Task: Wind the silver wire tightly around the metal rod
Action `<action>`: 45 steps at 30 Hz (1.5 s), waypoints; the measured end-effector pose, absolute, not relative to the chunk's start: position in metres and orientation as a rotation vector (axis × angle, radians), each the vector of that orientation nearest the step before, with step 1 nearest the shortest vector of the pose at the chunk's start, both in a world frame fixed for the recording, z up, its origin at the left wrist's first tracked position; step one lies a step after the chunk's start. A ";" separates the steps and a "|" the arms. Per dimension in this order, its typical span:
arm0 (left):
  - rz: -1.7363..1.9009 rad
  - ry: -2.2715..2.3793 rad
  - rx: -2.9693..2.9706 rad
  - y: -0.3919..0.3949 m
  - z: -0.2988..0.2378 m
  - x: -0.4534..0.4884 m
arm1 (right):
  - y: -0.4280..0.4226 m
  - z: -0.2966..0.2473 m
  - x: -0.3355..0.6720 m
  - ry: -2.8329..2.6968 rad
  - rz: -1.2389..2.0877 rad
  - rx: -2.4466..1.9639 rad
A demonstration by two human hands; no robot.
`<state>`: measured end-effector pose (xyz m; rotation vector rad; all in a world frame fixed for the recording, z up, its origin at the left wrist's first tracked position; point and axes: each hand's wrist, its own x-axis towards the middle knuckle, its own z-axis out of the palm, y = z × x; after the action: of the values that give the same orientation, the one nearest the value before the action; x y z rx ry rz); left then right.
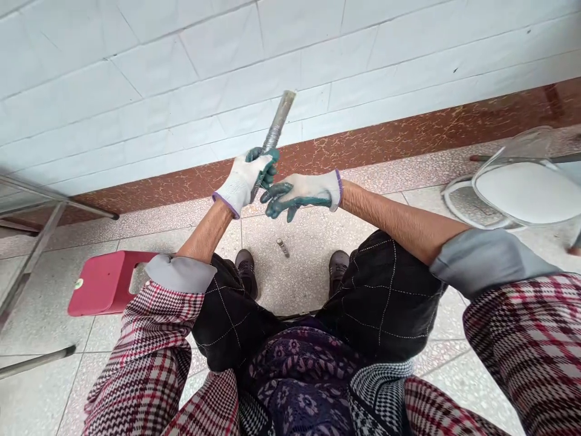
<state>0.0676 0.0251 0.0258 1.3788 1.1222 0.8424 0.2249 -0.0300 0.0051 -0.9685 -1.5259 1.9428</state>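
My left hand (254,172), in a white knit glove with a dark green palm, is closed around a grey wire-wrapped rod (280,121). The rod tilts up and away from me, its pale far end in front of the wall. Fine silvery wire seems to be wound around its middle, just above my fingers. My right hand (302,192), gloved the same way, is just right of the rod's lower part. Its fingers stretch loosely toward my left hand, apart from one another. Whether a thin strand touches them is too fine to tell.
Between my shoes on the tiled floor lies a small ridged cylindrical piece (282,247). A red plastic stool (102,284) is at left, beside a metal frame (36,242). On the right is a white chair (526,191). The white wall (181,91) runs across the front.
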 end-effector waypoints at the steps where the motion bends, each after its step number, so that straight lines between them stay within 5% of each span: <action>1: 0.868 1.135 1.355 0.028 0.024 0.064 | -0.031 0.008 0.228 -1.537 1.930 -0.972; 9: 0.775 1.107 1.146 0.024 0.027 0.058 | -0.038 0.029 0.258 -1.463 1.217 -1.350; 19: 0.889 0.717 0.936 0.021 0.009 0.079 | -0.016 0.013 0.270 -1.589 0.799 -1.344; 34: 1.225 0.407 0.786 0.047 0.000 0.101 | -0.019 0.006 0.266 -1.629 0.843 -1.010; 45: 0.860 0.531 1.040 0.015 0.036 0.020 | -0.030 0.032 0.307 -1.173 1.161 -0.975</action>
<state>0.0201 0.0149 0.0362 1.0397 0.5305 0.8595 0.3066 -0.0299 0.0320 -0.9745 -1.1733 1.1607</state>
